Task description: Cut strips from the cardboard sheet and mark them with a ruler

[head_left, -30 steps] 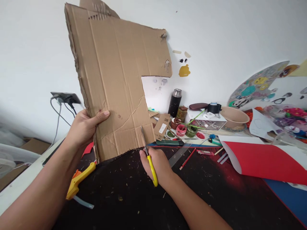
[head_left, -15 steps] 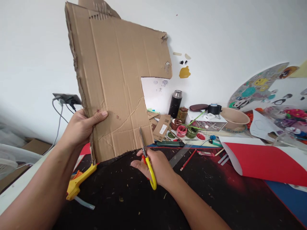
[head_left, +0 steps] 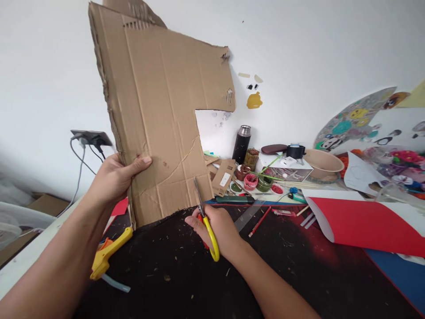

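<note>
Our left hand (head_left: 114, 178) pinches the cardboard (head_left: 159, 97) by its left edge, likely steadying it upright. Our right hand (head_left: 222, 227) grips scissors (head_left: 209, 228) at the cardboard's bottom edge.

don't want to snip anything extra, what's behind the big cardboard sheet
Behind the cardboard sheet, the white wall shows beyond its edges, the dark tabletop shows below it, and a brown cardboard piece pokes up past its top. Whatever the sheet covers cannot be seen.

We are looking from the person's head, forward and down across the table (head_left: 159, 274), and we are facing the wall (head_left: 299, 53); the left hand (head_left: 113, 177) and the right hand (head_left: 221, 228) are appearing quite near.
</note>
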The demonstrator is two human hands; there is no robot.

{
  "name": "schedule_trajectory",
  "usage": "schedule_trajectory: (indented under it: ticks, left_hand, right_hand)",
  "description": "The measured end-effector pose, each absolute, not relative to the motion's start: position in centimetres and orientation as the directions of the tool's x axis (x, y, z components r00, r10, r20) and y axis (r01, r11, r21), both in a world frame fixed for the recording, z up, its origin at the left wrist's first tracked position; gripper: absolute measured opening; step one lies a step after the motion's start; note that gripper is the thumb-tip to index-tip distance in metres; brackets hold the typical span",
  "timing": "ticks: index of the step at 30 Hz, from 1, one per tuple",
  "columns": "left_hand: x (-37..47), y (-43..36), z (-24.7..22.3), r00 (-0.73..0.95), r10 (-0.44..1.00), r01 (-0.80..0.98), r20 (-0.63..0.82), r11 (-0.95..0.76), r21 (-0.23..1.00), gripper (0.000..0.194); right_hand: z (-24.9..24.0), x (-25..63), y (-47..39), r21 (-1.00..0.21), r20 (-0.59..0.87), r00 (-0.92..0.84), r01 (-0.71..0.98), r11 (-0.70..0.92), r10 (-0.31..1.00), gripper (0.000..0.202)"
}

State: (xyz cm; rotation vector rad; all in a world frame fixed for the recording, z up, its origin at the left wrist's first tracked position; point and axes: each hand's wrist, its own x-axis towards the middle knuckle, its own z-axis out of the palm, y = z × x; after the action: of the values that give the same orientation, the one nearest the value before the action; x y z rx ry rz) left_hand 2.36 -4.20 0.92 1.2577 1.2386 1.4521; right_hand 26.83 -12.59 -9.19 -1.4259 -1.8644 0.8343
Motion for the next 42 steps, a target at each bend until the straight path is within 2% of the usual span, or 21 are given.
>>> schedule_trajectory:
  ticks: [7, 12, 19, 31, 38, 42]
  left_hand:
    - [2.2, -4.1, 0.8, -0.126, 0.977, 0.044, 0.170, -0.166, 0.985, 0.038]
    - [2.4, -3.9, 0.6, -0.126, 0.979, 0.000, 0.162, -0.163, 0.987, 0.042]
    - [2.4, -3.6, 0.5, -0.163, 0.975, -0.094, 0.150, -0.166, 0.982, 0.050]
    - [2.9, -3.7, 0.7, -0.184, 0.971, -0.152, 0.150, -0.179, 0.972, 0.051]
    - [2.6, -3.6, 0.6, -0.182, 0.969, -0.121, 0.165, -0.189, 0.975, 0.048]
    - [2.5, -3.7, 0.5, -0.154, 0.975, -0.059, 0.161, -0.172, 0.983, 0.036]
  right_hand:
    - [-9.1, 26.7, -12.6, -0.798, 0.111, -0.208, 0.564, 0.212, 0.972, 0.032]
    - [-9.3, 26.4, -12.6, -0.788, 0.105, -0.168, 0.588, 0.185, 0.980, 0.031]
    - [-9.3, 26.2, -12.8, -0.664, 0.117, -0.144, 0.724, 0.185, 0.983, 0.035]
    - [-9.5, 25.8, -13.0, -0.618, 0.188, -0.140, 0.753, 0.227, 0.972, 0.028]
    - [-10.0, 25.5, -12.8, -0.610, 0.190, -0.139, 0.759, 0.228, 0.972, 0.026]
    - [-10.3, 25.6, -12.6, -0.620, 0.187, -0.147, 0.749, 0.233, 0.971, 0.025]
